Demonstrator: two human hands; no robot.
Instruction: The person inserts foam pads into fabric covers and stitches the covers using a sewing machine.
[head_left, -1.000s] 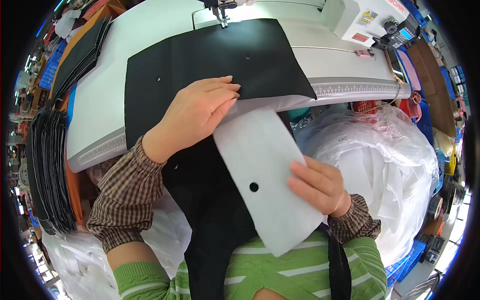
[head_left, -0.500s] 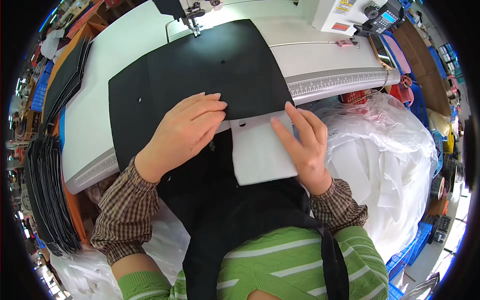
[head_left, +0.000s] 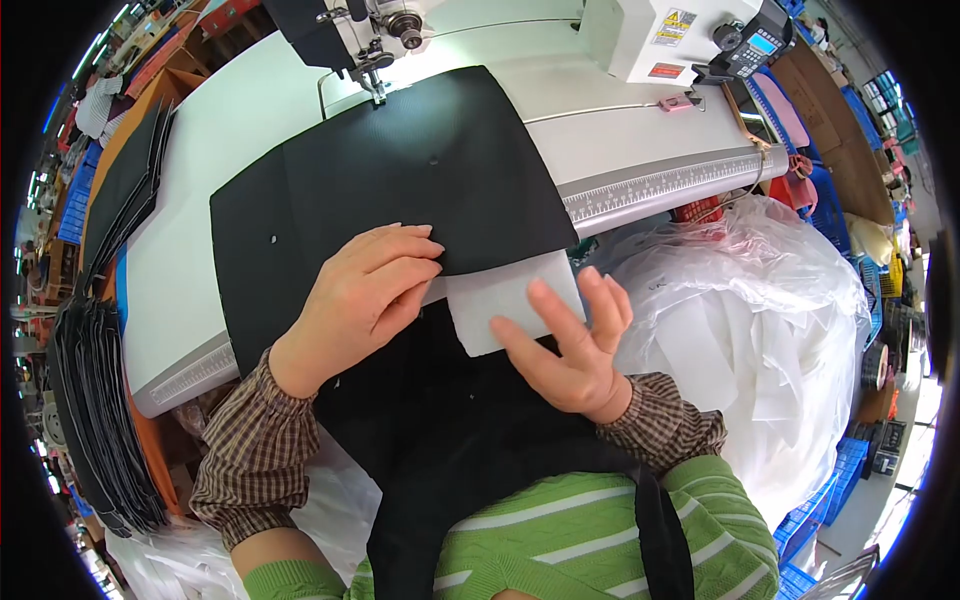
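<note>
A large black fabric panel (head_left: 400, 170) lies on the sewing table, its far edge by the sewing machine's presser foot (head_left: 374, 88). A white piece (head_left: 485, 305) sticks out from beneath the panel's near edge; the rest of it is hidden under the black. My left hand (head_left: 360, 295) is closed at the panel's near edge, with the fingertips on top and the thumb hidden. Over the right part of the white piece, my right hand (head_left: 575, 345) has its fingers spread, holding nothing.
The table edge carries a metal ruler (head_left: 670, 185). Black pieces (head_left: 95, 410) are stacked at the far left. A plastic bag of white pieces (head_left: 750, 340) sits right of the table. The machine's control panel (head_left: 762, 42) is at upper right.
The white piece has slid beneath the black panel, so less of it shows. My right hand has spread its fingers and come off its side. The camera view has shifted.
</note>
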